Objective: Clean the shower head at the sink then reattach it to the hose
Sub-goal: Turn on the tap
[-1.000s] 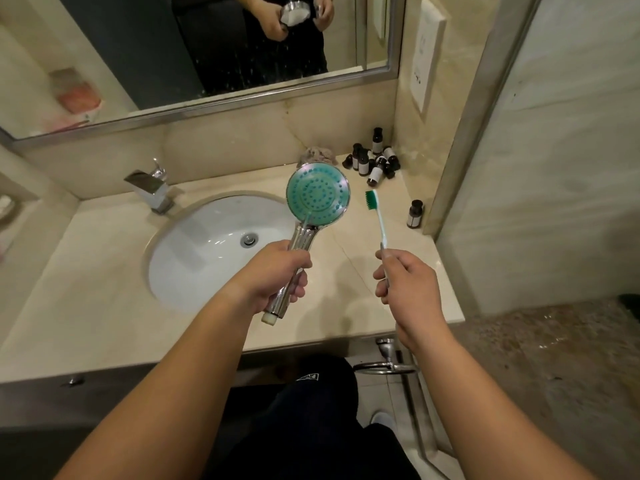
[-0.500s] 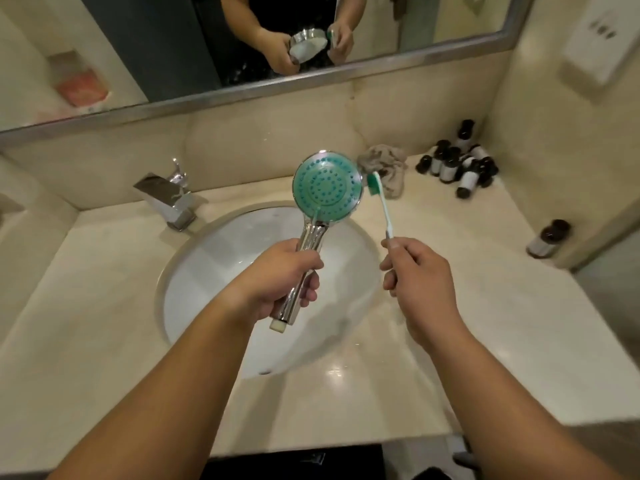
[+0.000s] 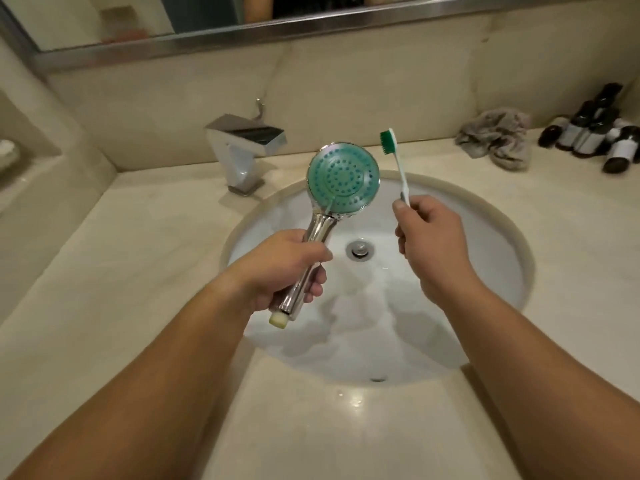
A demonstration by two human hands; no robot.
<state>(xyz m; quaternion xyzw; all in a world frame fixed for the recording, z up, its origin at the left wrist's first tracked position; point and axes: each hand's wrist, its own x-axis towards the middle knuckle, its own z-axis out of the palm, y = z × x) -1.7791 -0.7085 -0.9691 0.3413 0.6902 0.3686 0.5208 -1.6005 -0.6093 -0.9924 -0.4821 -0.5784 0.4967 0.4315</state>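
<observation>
My left hand [image 3: 277, 268] grips the chrome handle of a shower head [image 3: 343, 183], its round teal spray face turned up toward me. The handle's cream threaded end sticks out below my fist. My right hand [image 3: 433, 244] holds a white toothbrush [image 3: 398, 168] upright, green bristles at the top, a short gap to the right of the spray face. Both are held above the white oval sink [image 3: 485, 271]. No hose is in view.
A chrome faucet [image 3: 242, 147] stands behind the sink at the left. A crumpled grey cloth [image 3: 495, 140] lies on the beige counter [image 3: 104, 271] at the back right, beside several small dark bottles [image 3: 588, 133]. A mirror edge runs along the top.
The view has shifted left and down over the sink, so both hands now hang above the basin. The toothbrush head stays just right of the spray face.
</observation>
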